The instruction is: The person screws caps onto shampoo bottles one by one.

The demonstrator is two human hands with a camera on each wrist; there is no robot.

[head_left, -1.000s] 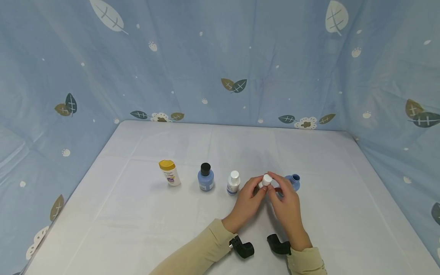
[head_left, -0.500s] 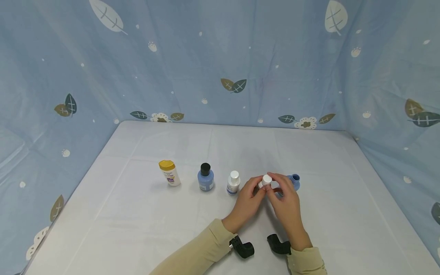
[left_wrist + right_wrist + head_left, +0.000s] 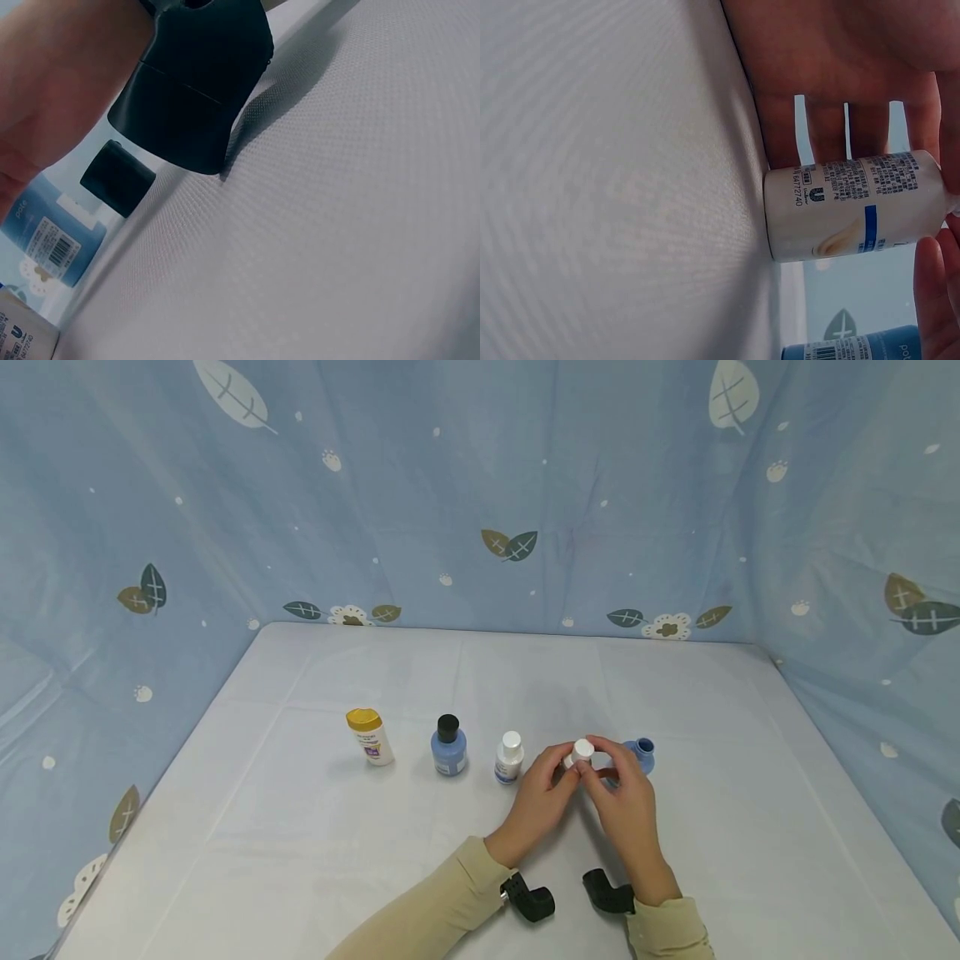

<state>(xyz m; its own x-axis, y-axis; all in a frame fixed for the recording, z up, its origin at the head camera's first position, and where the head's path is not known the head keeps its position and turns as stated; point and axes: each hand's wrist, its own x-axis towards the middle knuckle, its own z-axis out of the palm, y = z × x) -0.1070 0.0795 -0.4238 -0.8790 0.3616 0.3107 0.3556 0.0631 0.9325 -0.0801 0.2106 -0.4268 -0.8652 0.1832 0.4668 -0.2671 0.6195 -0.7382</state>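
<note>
A small white bottle (image 3: 855, 206) with printed lettering stands upright between both hands, its base at the cloth-covered table. My left hand (image 3: 542, 793) holds its body from the left; in the right wrist view the left fingers (image 3: 829, 135) pass behind it. My right hand (image 3: 624, 802) pinches the white cap (image 3: 582, 750) on top with thumb and finger. Just behind the right hand is a blue bottle (image 3: 643, 755) with its mouth uncovered. A black cap (image 3: 118, 180) rests on the table near that bottle in the left wrist view; in the head view it is hidden.
To the left of the hands stand a second white bottle (image 3: 509, 758), a blue bottle with a black cap (image 3: 449, 747) and a white bottle with a gold cap (image 3: 371, 739). Black camera mounts (image 3: 532, 900) project from both wrists over the white tablecloth (image 3: 322, 843). A blue patterned curtain surrounds it.
The right thumb has shifted slightly to the left across the cap. Otherwise both hands, the held bottle and the other bottles keep their places.
</note>
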